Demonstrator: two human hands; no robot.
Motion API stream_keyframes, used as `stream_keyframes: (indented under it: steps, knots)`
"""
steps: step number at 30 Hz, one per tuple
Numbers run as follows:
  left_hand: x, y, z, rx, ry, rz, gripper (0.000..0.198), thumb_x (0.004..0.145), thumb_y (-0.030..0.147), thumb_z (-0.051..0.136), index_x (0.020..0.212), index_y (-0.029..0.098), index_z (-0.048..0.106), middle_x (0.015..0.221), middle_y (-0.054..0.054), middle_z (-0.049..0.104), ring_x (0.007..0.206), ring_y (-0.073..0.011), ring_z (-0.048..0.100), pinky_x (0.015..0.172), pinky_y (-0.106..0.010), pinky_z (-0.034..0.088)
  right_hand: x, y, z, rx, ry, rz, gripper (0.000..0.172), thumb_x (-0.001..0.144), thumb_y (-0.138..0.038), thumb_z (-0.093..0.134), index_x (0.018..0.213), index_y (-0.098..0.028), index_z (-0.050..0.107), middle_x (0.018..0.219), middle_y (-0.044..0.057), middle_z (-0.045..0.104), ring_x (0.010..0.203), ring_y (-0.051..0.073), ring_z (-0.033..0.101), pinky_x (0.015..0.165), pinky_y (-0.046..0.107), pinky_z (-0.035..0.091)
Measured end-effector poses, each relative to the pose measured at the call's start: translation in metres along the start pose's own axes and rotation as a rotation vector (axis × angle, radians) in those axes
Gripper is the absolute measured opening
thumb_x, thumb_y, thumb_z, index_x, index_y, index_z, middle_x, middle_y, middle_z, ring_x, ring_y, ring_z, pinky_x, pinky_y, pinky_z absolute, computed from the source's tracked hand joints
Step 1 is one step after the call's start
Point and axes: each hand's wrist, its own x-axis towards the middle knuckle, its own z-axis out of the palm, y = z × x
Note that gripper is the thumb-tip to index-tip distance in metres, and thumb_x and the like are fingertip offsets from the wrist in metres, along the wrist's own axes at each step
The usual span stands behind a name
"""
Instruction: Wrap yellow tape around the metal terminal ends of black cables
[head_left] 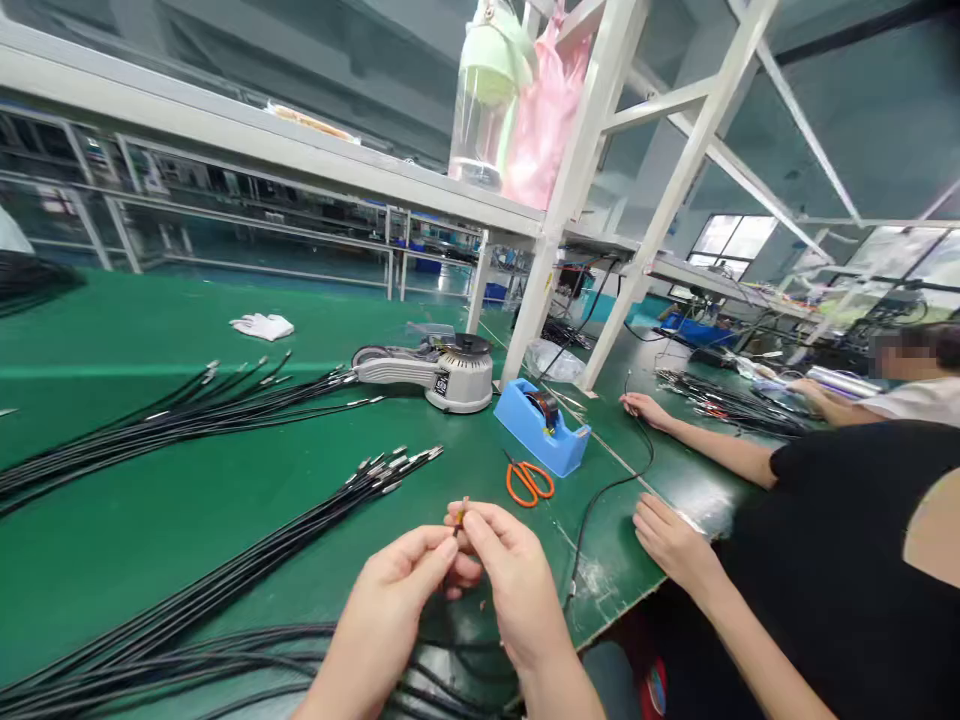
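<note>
My left hand (390,605) and my right hand (517,575) meet over the front of the green bench. Between their thumbs and fingers both pinch a thin dark cable end (459,521) with a small yellowish bit on it. Most of that cable is hidden by my fingers. Just beyond my hands lies a bundle of black cables (300,535) with silvery ends. More black cables (262,650) run beneath my wrists. Orange-handled scissors (531,484) rest past my right hand, beside a blue tape dispenser (541,425) holding a brown roll.
A grey tape machine (459,380) stands behind the dispenser. Farther left are another cable bundle (187,425) and a white glove (262,326). White shelf posts (559,200) rise from the bench. At right, a co-worker's hands (675,540) handle a black cable (589,510).
</note>
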Motion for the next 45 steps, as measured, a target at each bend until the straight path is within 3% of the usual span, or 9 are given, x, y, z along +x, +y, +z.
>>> stream_keyframes:
  steps: [8, 12, 17, 23, 28, 31, 36, 41, 45]
  knots:
    - [0.001, -0.001, -0.002, -0.159, -0.108, -0.029, 0.022, 0.084, 0.034, 0.057, 0.083, 0.014, 0.068, 0.076, -0.005, 0.067, 0.070, -0.0147, 0.054, 0.069, -0.026, 0.042, 0.002, -0.004, 0.000, -0.088, 0.015, -0.019, 0.034, 0.075, -0.046, 0.068, 0.083, -0.013, 0.068, 0.053, -0.006, 0.043, 0.044, 0.005, 0.036, 0.039, 0.017, 0.038]
    - [-0.001, 0.002, -0.002, -0.284, -0.108, -0.079, 0.020, 0.081, 0.032, 0.062, 0.081, 0.012, 0.068, 0.076, -0.007, 0.068, 0.070, -0.0154, 0.056, 0.071, -0.027, 0.044, -0.003, -0.006, 0.000, -0.173, 0.003, -0.086, 0.034, 0.083, -0.045, 0.059, 0.091, -0.014, 0.072, 0.078, 0.004, 0.061, 0.065, 0.011, 0.053, 0.048, 0.018, 0.043]
    - [-0.002, 0.003, -0.003, -0.363, -0.111, -0.119, 0.022, 0.078, 0.034, 0.067, 0.079, 0.013, 0.068, 0.075, -0.007, 0.067, 0.068, -0.0150, 0.056, 0.070, -0.027, 0.046, -0.007, -0.009, 0.000, -0.248, -0.034, -0.136, 0.030, 0.088, -0.038, 0.054, 0.097, -0.016, 0.072, 0.100, 0.008, 0.067, 0.081, 0.016, 0.060, 0.060, 0.021, 0.048]
    - [0.003, 0.000, -0.007, -0.298, 0.121, -0.085, 0.030, 0.064, 0.036, 0.079, 0.085, 0.017, 0.072, 0.082, -0.004, 0.068, 0.077, -0.0153, 0.058, 0.074, -0.025, 0.045, -0.015, -0.007, -0.004, -0.449, 0.029, -0.247, 0.025, 0.087, -0.032, 0.056, 0.106, -0.022, 0.068, 0.106, 0.006, 0.069, 0.098, 0.019, 0.063, 0.087, 0.027, 0.049]
    - [0.007, -0.006, -0.010, -0.282, 0.236, -0.068, 0.033, 0.059, 0.039, 0.082, 0.080, 0.016, 0.071, 0.079, -0.002, 0.068, 0.070, -0.0121, 0.056, 0.067, -0.022, 0.044, -0.027, 0.000, -0.014, -0.819, -0.005, -0.390, 0.017, 0.083, -0.021, 0.059, 0.093, -0.023, 0.071, 0.085, 0.002, 0.071, 0.076, 0.016, 0.066, 0.070, 0.021, 0.050]
    - [0.006, -0.006, -0.011, -0.303, 0.261, -0.056, 0.036, 0.062, 0.037, 0.080, 0.089, 0.017, 0.070, 0.075, 0.000, 0.066, 0.065, -0.0098, 0.053, 0.062, -0.020, 0.043, -0.032, 0.008, -0.023, -1.018, -0.029, -0.463, 0.016, 0.084, -0.019, 0.055, 0.085, -0.023, 0.071, 0.073, 0.001, 0.069, 0.065, 0.015, 0.064, 0.062, 0.020, 0.047]
    - [0.001, 0.001, -0.008, -0.361, 0.272, -0.055, 0.040, 0.062, 0.040, 0.079, 0.092, 0.014, 0.070, 0.071, -0.002, 0.065, 0.068, -0.0120, 0.055, 0.062, -0.020, 0.044, -0.036, 0.026, -0.033, -1.104, -0.027, -0.573, 0.018, 0.085, -0.023, 0.050, 0.085, -0.021, 0.068, 0.067, 0.000, 0.065, 0.059, 0.014, 0.063, 0.059, 0.021, 0.045]
    - [0.005, -0.005, -0.008, -0.225, 0.247, -0.054, 0.044, 0.068, 0.042, 0.073, 0.100, 0.012, 0.067, 0.075, -0.004, 0.066, 0.069, -0.0132, 0.056, 0.062, -0.022, 0.044, -0.036, 0.030, -0.037, -1.088, -0.027, -0.483, 0.022, 0.085, -0.030, 0.048, 0.088, -0.024, 0.069, 0.069, 0.000, 0.067, 0.058, 0.014, 0.063, 0.057, 0.021, 0.047]
    - [0.005, -0.004, -0.010, 0.089, 0.263, 0.036, 0.049, 0.072, 0.046, 0.065, 0.110, 0.015, 0.063, 0.086, -0.006, 0.067, 0.077, -0.0191, 0.059, 0.066, -0.028, 0.047, -0.020, 0.003, -0.046, -1.078, 0.235, -0.285, 0.026, 0.084, -0.037, 0.049, 0.093, -0.023, 0.069, 0.081, 0.004, 0.072, 0.066, 0.018, 0.066, 0.063, 0.025, 0.050]
